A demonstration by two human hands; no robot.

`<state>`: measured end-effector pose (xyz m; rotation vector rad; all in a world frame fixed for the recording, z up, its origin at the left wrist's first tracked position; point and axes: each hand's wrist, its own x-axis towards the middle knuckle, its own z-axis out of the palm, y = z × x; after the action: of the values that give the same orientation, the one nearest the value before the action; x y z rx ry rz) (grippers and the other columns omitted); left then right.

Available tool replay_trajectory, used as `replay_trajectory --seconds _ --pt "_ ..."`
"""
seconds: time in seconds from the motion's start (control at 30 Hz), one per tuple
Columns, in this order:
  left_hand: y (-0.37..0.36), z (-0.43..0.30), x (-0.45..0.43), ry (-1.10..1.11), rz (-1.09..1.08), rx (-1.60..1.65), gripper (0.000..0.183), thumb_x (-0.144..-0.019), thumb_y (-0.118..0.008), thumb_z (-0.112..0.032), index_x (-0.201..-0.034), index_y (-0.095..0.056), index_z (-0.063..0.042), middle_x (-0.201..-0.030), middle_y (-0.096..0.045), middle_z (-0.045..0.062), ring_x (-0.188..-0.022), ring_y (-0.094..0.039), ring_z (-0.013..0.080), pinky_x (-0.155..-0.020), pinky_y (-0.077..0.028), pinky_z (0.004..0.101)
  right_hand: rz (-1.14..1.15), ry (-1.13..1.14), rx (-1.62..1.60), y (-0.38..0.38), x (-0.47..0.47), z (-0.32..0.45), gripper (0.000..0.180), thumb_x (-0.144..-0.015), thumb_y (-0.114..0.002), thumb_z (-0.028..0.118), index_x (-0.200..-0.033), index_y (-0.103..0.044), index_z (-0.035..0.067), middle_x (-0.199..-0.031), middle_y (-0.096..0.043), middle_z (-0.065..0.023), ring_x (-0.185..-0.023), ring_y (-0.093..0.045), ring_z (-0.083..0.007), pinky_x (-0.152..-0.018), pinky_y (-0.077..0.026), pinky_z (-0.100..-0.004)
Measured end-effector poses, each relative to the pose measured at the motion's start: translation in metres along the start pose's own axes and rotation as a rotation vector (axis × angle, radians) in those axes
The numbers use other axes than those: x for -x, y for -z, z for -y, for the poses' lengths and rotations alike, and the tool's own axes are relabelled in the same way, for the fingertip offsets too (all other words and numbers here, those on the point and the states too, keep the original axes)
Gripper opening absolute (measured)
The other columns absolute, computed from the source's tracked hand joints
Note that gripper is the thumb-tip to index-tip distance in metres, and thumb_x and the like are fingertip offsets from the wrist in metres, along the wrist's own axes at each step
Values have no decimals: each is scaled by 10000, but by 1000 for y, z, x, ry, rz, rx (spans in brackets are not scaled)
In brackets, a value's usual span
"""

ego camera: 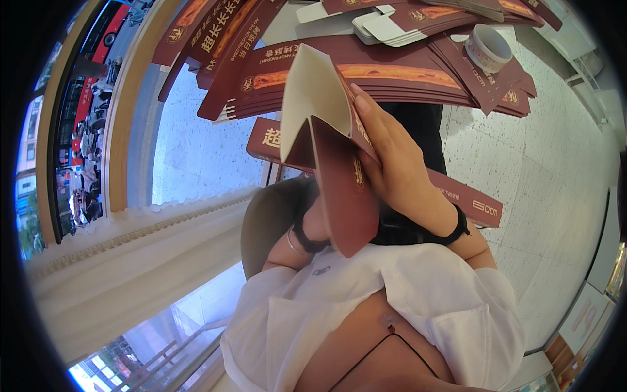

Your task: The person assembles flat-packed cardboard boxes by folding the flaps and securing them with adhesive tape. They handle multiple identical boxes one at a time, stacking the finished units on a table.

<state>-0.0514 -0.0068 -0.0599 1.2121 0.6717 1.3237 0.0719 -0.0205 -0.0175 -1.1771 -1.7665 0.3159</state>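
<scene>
A maroon printed cardboard box [347,196] stands before my chest with its end facing up, pale inside and unclosed, a long flap hanging toward me. My right hand [399,157] grips its right side, fingers along the outer wall. Behind the flap, my left hand [316,220] is mostly hidden; its fingers do not show, so I cannot tell how it holds the box. A second long maroon box [465,198] lies crosswise beneath my hands, its middle hidden by them and the first box.
Ahead, flat maroon cartons [392,81] lie in overlapping stacks. A roll of tape [489,48] rests on those at the right. More cartons [210,39] are at the far left. A window with a wooden frame [130,98] and a pale curtain [147,259] are on my left.
</scene>
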Motion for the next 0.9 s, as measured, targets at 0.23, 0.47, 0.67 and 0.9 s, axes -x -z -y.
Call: replay_trajectory --seconds 0.23,0.47,0.67,0.9 --pt "-5 7 -7 -17 4 26 512 -897 -607 -176 -1307 -343 -22 -1153 -574 206 -1051 -586 272 -890 -483 362 -33 -26 -97 -1 2 -8 762 -726 -572 -102 -1433 -306 -3 -1375 -432 -225 -1212 -485 -373 -1012 -399 -401" --pt "-9 7 9 -2 12 -2 495 -901 -602 -181 -1299 -356 -18 -1150 -577 203 -1053 -585 268 -891 -482 359 -14 -178 -501 1 22 -18 866 -655 -583 -90 -1438 -215 -71 -1294 -417 -247 -1124 -462 -385 -1013 -344 -403" --pt "-7 0 11 7 34 -33 481 -904 -597 -186 -1292 -368 -16 -1147 -580 201 -1055 -585 264 -891 -481 356 78 -274 -619 -1 32 -24 857 -672 -525 -44 -1452 -170 -65 -1321 -378 -240 -1165 -418 -379 -1051 -295 -406" --pt "25 -22 21 87 96 -173 465 -908 -591 -191 -1283 -382 -12 -1145 -583 198 -1057 -585 260 -892 -480 353 159 -38 -600 9 13 -17 915 -845 -646 360 -1474 -121 -48 -1497 -249 -231 -1384 -265 -369 -1127 -198 -428"
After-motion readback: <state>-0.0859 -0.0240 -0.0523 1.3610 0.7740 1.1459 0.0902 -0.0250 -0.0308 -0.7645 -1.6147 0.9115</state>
